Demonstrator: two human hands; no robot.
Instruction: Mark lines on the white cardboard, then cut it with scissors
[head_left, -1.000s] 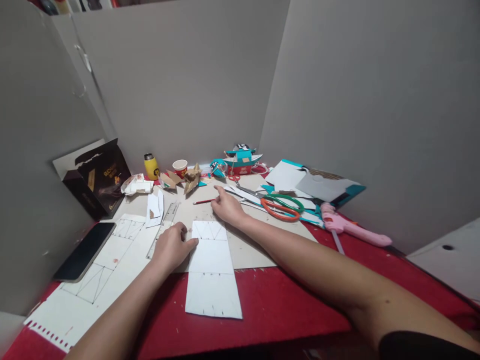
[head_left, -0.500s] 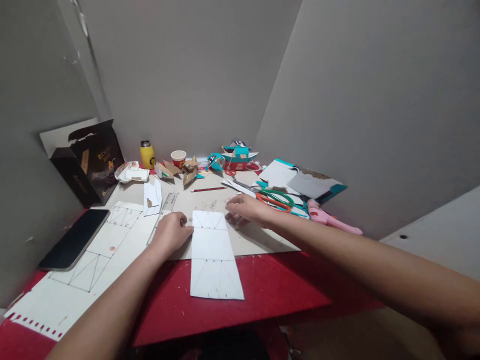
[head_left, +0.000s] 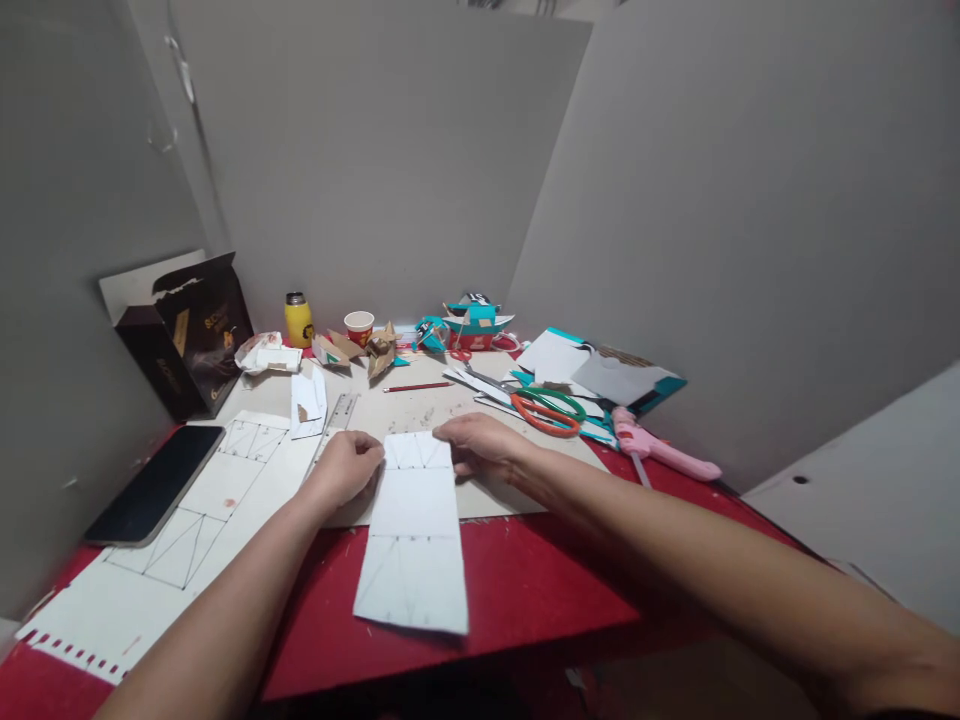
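A long white card strip [head_left: 415, 530] with pencilled fold lines lies across a beige cardboard sheet [head_left: 495, 490] and the red table [head_left: 540, 590], its near end lifted slightly. My left hand [head_left: 346, 468] grips the strip's far left corner with curled fingers. My right hand [head_left: 478, 444] holds the far right corner, fingers closed on the edge. A metal ruler [head_left: 335, 420] lies just beyond my left hand. A red pencil [head_left: 417, 387] rests farther back.
A large lined white sheet [head_left: 172, 540] and a black phone [head_left: 155, 484] lie at left, with a dark box [head_left: 191, 330] behind. Scissors [head_left: 544, 408] and a pink glue gun [head_left: 656, 447] sit at right. A yellow bottle [head_left: 298, 320], a paper cup [head_left: 359, 327] and card scraps line the grey partition.
My right hand has come back from the pencil area to the strip's far right corner. The strip has turned slightly and its near end has lifted. My left hand stayed on the strip.
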